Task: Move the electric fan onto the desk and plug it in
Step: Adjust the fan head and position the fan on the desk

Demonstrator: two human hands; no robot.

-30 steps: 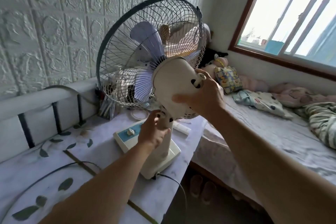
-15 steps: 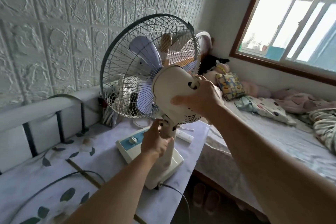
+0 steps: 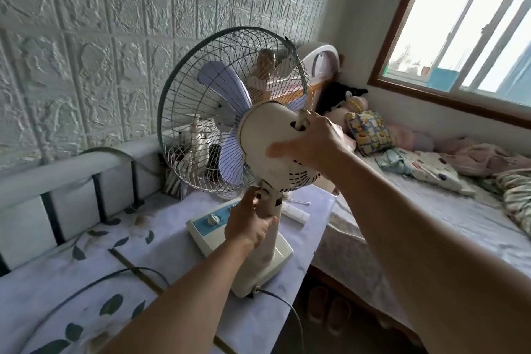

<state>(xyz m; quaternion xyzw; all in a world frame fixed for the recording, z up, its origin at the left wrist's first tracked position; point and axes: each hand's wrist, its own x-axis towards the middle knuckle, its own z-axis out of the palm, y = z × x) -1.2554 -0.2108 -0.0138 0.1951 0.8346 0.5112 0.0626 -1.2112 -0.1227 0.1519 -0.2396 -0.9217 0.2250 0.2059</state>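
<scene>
Cream fan, pale lilac blades, leaf-print desk

The electric fan (image 3: 267, 152) has a cream motor housing, stem and base, a blue control panel (image 3: 214, 220), lilac blades (image 3: 224, 89) and a dark-rimmed wire cage. The desk (image 3: 86, 282) cover is white with dark green leaves. The wall (image 3: 115, 23) is white embossed brick pattern; the window frame (image 3: 402, 37) is brown.

We face a wall (image 3: 86, 37) of pale embossed brick-pattern panels, with a grey padded rail (image 3: 57, 172) on dark posts below it. At right we see a wood-framed window (image 3: 459, 46) letting in bright daylight above a bed (image 3: 431, 210) strewn with cushions and bedding.
</scene>
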